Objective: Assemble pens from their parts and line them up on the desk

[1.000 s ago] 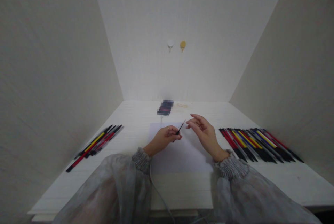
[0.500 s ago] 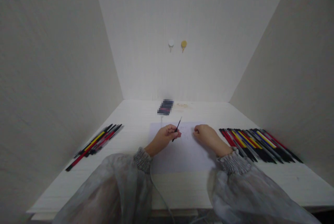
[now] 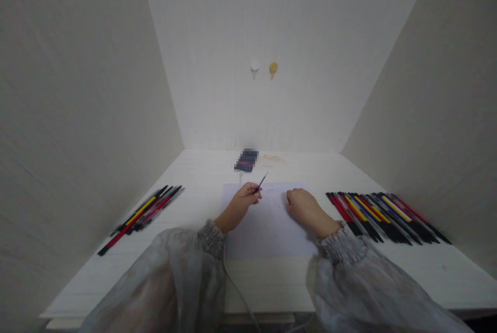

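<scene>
My left hand (image 3: 243, 202) pinches a thin black pen refill (image 3: 261, 182), tilted up to the right with a pale tip at its upper end. It hovers over the left part of a white sheet of paper (image 3: 267, 234) that has faint marks near its upper middle. At the sheet's right side, my right hand (image 3: 306, 210) is closed with the fingers curled under. Whatever those fingers hold, if anything, is hidden.
Several pens (image 3: 378, 216) lie side by side on the right of the white table (image 3: 194, 276). A smaller bunch of pens (image 3: 142, 216) is on the left. A phone-like dark object (image 3: 246, 160), blurred out, lies at the back. Walls enclose three sides; a cable (image 3: 240, 294) runs over the front edge.
My left hand has shifted slightly left, and the pen refill leans more to the right. My right hand has moved a little left, its fingers curled further under.
</scene>
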The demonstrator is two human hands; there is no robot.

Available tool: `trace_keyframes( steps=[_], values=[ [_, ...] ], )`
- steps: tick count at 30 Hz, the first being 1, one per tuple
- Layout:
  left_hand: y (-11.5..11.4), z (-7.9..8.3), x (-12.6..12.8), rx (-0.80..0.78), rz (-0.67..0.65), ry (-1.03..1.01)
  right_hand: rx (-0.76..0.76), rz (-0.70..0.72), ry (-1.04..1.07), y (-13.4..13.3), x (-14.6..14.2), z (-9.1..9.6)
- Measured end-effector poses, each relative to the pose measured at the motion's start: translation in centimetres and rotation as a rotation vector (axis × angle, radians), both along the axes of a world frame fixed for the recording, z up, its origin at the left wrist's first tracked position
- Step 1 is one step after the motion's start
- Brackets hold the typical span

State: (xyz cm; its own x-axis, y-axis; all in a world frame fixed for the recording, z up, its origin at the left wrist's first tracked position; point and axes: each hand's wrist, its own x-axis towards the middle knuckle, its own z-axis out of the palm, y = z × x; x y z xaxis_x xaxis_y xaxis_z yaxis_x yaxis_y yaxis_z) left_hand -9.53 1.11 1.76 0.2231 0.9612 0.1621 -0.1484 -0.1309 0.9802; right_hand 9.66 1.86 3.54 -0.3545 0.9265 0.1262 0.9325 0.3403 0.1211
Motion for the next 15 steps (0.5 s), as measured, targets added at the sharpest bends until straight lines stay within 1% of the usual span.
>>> trace_keyframes(
  steps=[3,6,8,13,15],
  values=[
    [-0.2,0.1,0.0,-0.001,-0.022,0.021,0.006,-0.005,0.054,0.1,0.1,0.0],
    [-0.5,0.5,0.0,0.008,-0.016,0.071,-0.002,0.002,0.244,0.5,0.2,0.2],
    [-0.7,0.8,0.0,0.022,-0.011,0.118,-0.063,0.035,0.468,0.7,0.2,0.6],
    [-1.0,1.3,0.1,0.042,-0.003,0.193,-0.371,0.096,1.185,0.1,-0.7,1.7],
    [-1.2,1.5,0.2,0.052,-0.014,0.207,-0.468,0.119,1.369,-0.5,-1.1,2.0]
  ],
)
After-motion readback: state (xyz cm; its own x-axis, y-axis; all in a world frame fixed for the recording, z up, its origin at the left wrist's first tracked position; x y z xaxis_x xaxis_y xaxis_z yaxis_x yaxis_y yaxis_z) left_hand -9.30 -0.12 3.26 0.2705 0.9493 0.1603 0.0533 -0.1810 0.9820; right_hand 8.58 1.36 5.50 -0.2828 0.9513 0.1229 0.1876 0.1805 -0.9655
